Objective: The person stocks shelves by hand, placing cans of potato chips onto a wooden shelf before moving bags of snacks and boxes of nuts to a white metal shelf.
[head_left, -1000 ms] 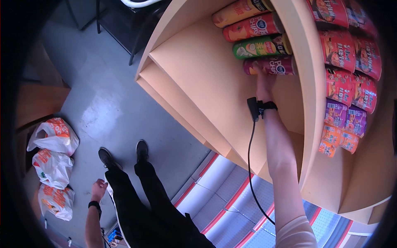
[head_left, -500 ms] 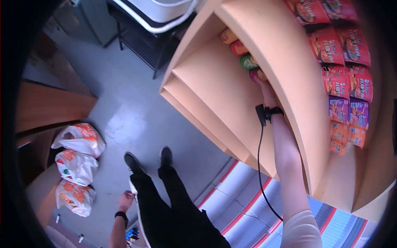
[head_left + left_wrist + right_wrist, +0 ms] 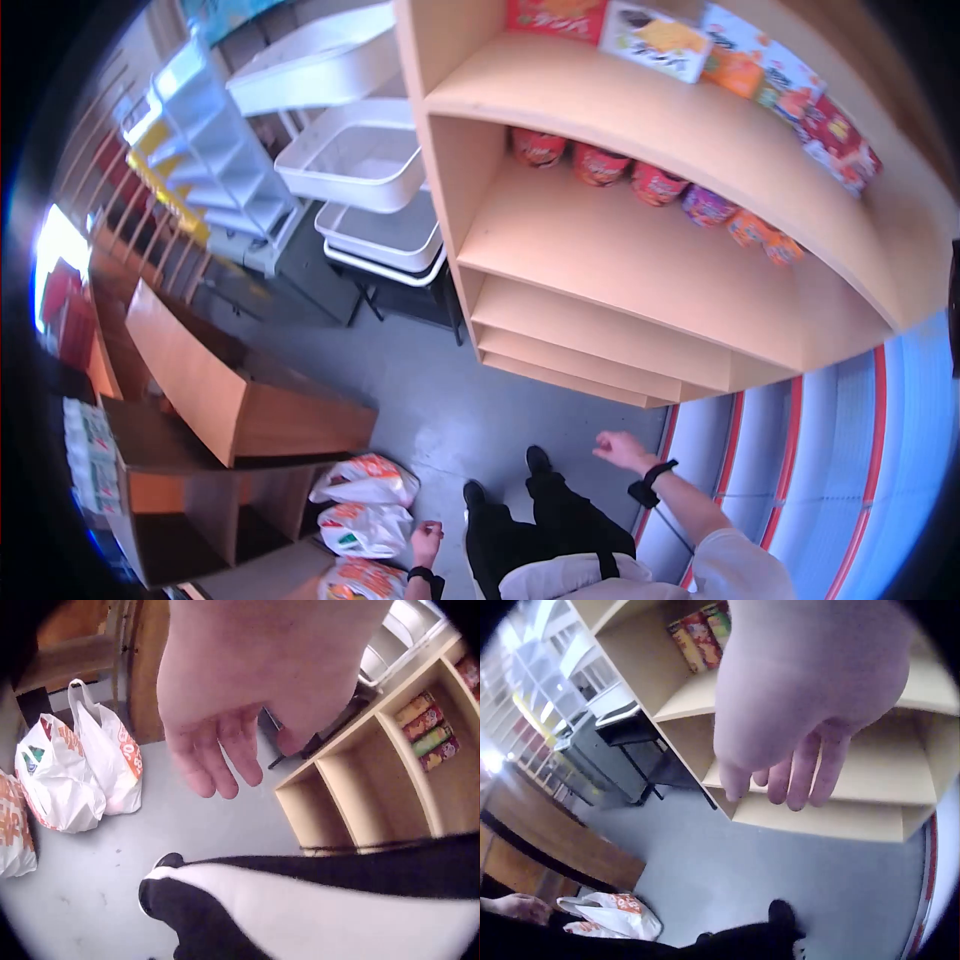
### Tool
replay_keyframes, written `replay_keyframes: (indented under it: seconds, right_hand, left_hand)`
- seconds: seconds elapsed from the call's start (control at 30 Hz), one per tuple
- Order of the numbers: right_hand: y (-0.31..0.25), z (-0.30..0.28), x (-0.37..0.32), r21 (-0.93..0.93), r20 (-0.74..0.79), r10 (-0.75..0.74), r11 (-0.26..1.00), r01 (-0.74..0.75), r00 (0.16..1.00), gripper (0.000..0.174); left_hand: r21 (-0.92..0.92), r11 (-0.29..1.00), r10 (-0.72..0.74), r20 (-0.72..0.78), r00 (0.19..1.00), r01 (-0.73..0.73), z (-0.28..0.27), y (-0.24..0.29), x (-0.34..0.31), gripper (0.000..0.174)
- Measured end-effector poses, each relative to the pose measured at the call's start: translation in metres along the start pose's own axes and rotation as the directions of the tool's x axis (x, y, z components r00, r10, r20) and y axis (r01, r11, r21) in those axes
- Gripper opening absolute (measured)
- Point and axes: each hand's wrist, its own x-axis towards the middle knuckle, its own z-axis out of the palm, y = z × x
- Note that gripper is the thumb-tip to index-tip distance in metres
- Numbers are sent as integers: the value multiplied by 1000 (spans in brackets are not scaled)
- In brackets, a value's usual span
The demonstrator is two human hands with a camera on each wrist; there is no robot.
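My right hand (image 3: 622, 450) hangs in the air in front of the wooden shelf unit (image 3: 620, 235), holding nothing. In the right wrist view its relaxed fingers (image 3: 802, 776) point down over the lower shelves. Low by my left leg is my left hand (image 3: 427, 540), also without anything in it, its fingers (image 3: 217, 765) loosely bent. White plastic bags (image 3: 365, 530) with orange print stand on the floor beside it. A row of potato chip cans (image 3: 429, 735) in orange, red, green and purple lies on a shelf, hidden from the head view.
Red, purple and orange instant noodle cups (image 3: 655, 185) line an upper shelf, below flat snack packs (image 3: 655, 42). White basket tiers (image 3: 350, 160) stand left of the unit. A brown wooden cabinet (image 3: 190, 470) is at the left, and white red-edged shelving (image 3: 835, 440) at the right.
My right hand has let go of the purple chip can and come out of the shelf, down toward my body. The head view has swung left and up, bringing in the baskets and cabinet.
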Motion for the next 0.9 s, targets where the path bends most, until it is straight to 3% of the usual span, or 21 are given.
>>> replay_keyframes:
  seconds: [0.03,0.1,0.13,0.2,0.23,0.27,0.33,0.4,0.43,0.53,0.6,0.67,0.73,0.87,0.9]
  right_hand:
    - [1,20,-17,18,-33,10,1000,-9,999,40]
    - [3,61,-52,13,-51,162,987,-162,985,45]
    - [1,72,-63,34,-77,181,983,-179,980,45]
    - [-13,112,-94,112,-226,233,971,-212,946,48]
    - [-30,125,-111,154,-242,274,958,-242,931,48]
    - [-45,132,-126,263,-253,368,916,-303,895,49]
    - [-77,167,-156,419,-258,508,825,-378,822,50]
    - [-95,208,-180,560,-349,550,771,-302,759,51]
    - [-103,222,-188,598,-361,590,741,-306,722,51]
    - [-153,288,-221,663,-372,607,703,-257,702,49]
    - [-180,316,-243,693,-371,629,677,-248,683,47]
    - [-197,349,-258,709,-336,667,644,-288,665,50]
    - [-204,387,-272,717,-296,699,613,-332,651,52]
    - [-221,431,-314,760,-223,769,522,-387,599,50]
    - [-224,441,-324,776,-210,779,500,-383,591,50]
  left_hand:
    - [20,999,30,13,999,-30,-9,-6,7,30]
    - [199,979,-91,284,955,34,-29,-23,20,34]
    - [219,976,-73,302,951,5,-38,-32,36,34]
    - [554,761,-118,631,766,-339,-68,-48,69,42]
    - [692,592,-142,594,792,-413,-78,-45,82,47]
    - [703,606,-115,541,833,-373,-92,-44,92,47]
    - [682,486,-52,646,761,-546,-107,-74,164,46]
    - [668,561,99,532,841,-489,-129,-18,141,43]
    - [685,455,223,531,817,-569,-134,-5,147,30]
    - [622,344,306,634,710,-703,-150,20,164,28]
    - [604,296,198,719,667,-739,-152,36,168,26]
    - [612,115,70,781,621,-783,-146,47,172,20]
    - [561,397,-35,800,599,-726,-139,30,204,17]
    - [595,325,-103,795,597,-736,-113,36,156,27]
    - [540,308,-54,832,552,-783,-105,25,155,25]
